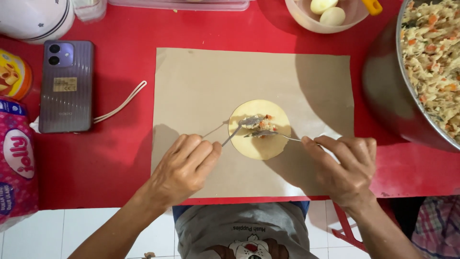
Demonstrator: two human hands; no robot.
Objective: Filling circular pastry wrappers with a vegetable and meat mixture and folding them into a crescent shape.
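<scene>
- Far left — I see a pink plastic package (17, 158) at the table's edge, a round yellow tin (13, 74) above it, and a grey phone (65, 86) lying back-up.
- Centre — a round dough wrapper (259, 144) with filling lies on brown paper (201, 86).
- My left hand (184, 168) pinches one spoon (239, 128); my right hand (345, 165) pinches the other spoon (270, 135) — both tips in the filling.
- Right — a metal bowl of filling (431, 62); a pale bowl (306, 17) above.

A red table (120, 163) bears brown paper (201, 86), a phone (65, 86) and a metal bowl (388, 96).
</scene>
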